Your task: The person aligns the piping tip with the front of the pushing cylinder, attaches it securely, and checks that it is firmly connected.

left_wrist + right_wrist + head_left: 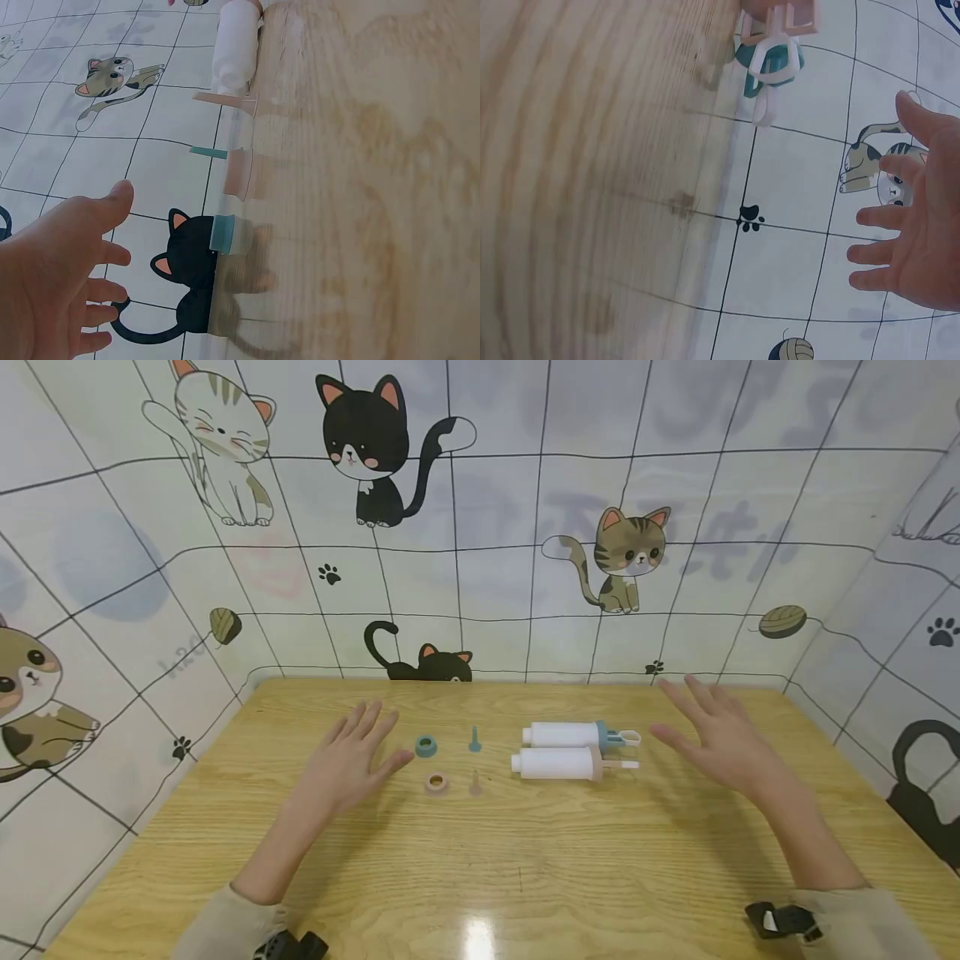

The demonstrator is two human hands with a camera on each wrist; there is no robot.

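Note:
My left hand (347,766) is held above the table, fingers straight and spread, with nothing in it. Nearest to it are a blue ring-shaped cap (426,746) and a pinkish-beige ring-shaped cap (436,783). Beside these stand a small blue peg with a wide base (475,741) and a matching beige peg (476,785). Two white cylinders lie side by side: one with a blue collar and white loop (564,734), the other with a beige collar and white tab (557,764). To their right my right hand (723,739) hovers, fingers spread, holding nothing.
The wooden table (480,852) is bounded at the back and sides by a white cloth (495,502) printed with cats and grid lines. Dark straps (783,921) with small devices sit on both wrists over light sleeves.

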